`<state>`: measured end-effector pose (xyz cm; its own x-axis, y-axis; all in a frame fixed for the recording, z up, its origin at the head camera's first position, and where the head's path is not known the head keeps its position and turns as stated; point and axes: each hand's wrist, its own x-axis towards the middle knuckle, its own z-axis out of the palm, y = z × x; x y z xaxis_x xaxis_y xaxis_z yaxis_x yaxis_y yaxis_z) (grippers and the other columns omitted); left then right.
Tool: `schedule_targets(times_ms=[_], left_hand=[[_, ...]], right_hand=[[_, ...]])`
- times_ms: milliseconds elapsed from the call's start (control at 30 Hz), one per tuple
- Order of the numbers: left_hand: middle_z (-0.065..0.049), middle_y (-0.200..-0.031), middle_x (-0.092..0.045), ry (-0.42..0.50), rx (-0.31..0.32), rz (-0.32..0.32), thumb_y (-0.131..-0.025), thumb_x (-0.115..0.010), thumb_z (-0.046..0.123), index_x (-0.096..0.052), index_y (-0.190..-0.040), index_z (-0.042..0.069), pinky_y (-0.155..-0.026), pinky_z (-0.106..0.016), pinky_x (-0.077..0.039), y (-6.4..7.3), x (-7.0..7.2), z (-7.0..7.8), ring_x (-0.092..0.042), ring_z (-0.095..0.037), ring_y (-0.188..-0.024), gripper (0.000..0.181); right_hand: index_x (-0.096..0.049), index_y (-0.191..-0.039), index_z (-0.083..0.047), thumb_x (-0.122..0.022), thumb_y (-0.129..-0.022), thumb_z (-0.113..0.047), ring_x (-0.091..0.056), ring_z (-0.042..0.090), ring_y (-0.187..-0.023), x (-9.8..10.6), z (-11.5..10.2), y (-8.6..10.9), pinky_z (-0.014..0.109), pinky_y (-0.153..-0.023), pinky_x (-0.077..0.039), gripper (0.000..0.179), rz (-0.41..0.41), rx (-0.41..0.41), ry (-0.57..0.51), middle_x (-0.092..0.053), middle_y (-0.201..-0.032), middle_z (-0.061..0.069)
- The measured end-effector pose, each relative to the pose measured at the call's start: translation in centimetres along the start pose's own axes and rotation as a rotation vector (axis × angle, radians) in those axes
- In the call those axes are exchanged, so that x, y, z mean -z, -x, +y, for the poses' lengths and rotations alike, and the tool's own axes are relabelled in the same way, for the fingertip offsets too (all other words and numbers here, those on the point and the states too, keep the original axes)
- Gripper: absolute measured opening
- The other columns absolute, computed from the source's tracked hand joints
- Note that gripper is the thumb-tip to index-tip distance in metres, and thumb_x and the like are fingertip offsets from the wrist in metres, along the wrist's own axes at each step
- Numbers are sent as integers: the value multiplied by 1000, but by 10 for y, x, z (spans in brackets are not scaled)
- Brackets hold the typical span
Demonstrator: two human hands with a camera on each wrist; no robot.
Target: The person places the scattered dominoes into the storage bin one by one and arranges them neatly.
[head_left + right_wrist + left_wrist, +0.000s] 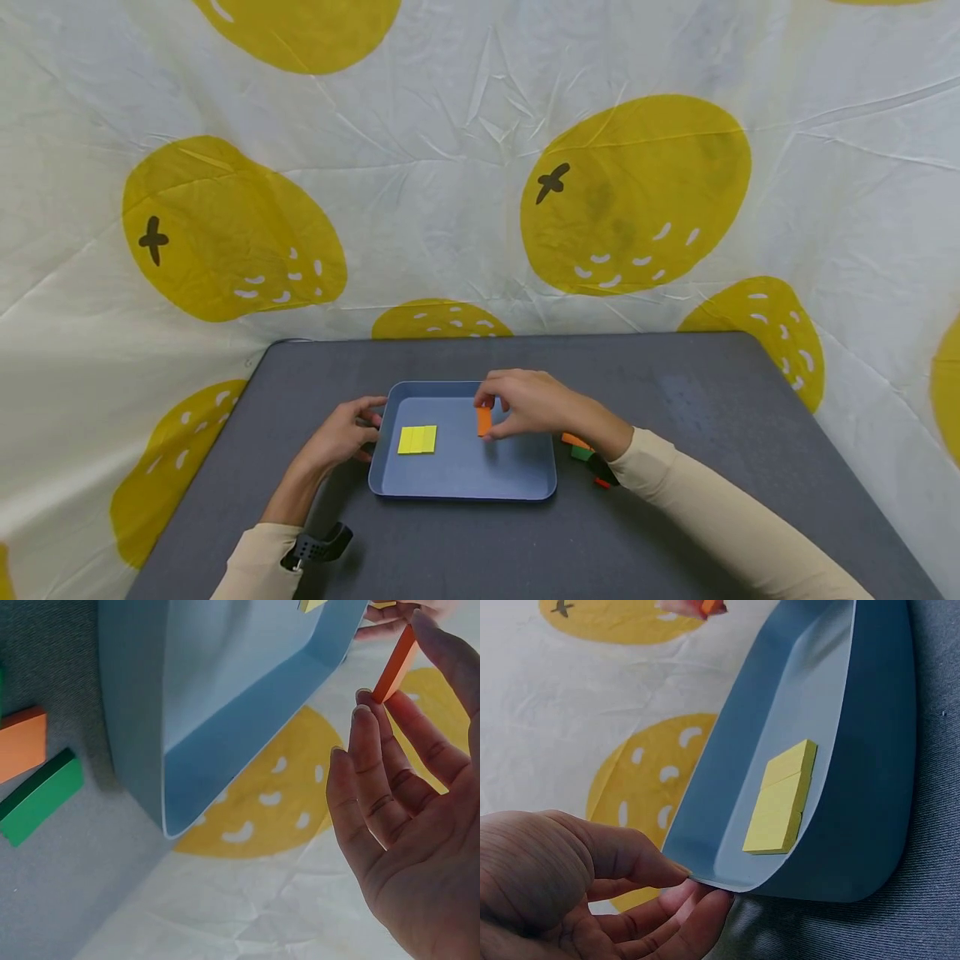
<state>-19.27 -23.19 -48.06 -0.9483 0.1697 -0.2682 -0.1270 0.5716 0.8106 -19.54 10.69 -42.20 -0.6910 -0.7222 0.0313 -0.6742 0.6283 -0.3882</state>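
Note:
A blue tray [461, 479] lies on the dark table, with several flat yellow blocks [417, 439] set side by side in its left half. My left hand [341, 435] is at the tray's left side. In the left wrist view its thumb and fingers [709, 919] pinch the tray's rim. Over the right half of the tray, my right hand [534, 403] pinches a thin orange block [483, 422] between thumb and fingertips. That orange block [396, 666] stands upright, held by its ends, above the tray floor.
Just right of the tray, partly hidden by the right forearm, lie an orange block [574, 440], a green block [581, 453] and a red piece [602, 482]. A pale cloth with yellow fruit prints [637, 196] hangs behind the table [480, 542].

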Motion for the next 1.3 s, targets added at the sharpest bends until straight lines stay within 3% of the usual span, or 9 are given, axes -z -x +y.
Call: schedule_targets(times_ms=[267, 633, 1300], left_hand=[[-20, -116, -57, -6, 10, 4, -92, -59, -5, -47, -150, 4, -63, -41, -58, -1, 0, -1, -60, -29, -93, 59], [-19, -116, -58, -7, 14, 12, -93, -59, -5, -47, -150, 5, -64, -41, -58, 0, -2, -1, -60, -30, -95, 60], [-20, -114, -58, 2, -7, 6, -92, -58, -6, -47, -149, 3, -62, -41, -58, 0, 0, 0, -59, -29, -92, 59]], right_hand=[[-72, -116, -20, -82, -84, -44, -55, 2, -79, -5, -8, -16, 28, -71, -49, 42, -30, 8, 36, -64, -107, -8], [-72, -112, -21, -82, -83, -46, -59, 8, -94, -19, -16, -40, 29, -74, -51, 41, -81, 0, 99, -64, -107, -7], [-69, -109, -21, -84, -81, -46, -55, 7, -91, -33, -27, -68, 28, -73, -48, 40, -157, -21, 123, -60, -103, -7]])
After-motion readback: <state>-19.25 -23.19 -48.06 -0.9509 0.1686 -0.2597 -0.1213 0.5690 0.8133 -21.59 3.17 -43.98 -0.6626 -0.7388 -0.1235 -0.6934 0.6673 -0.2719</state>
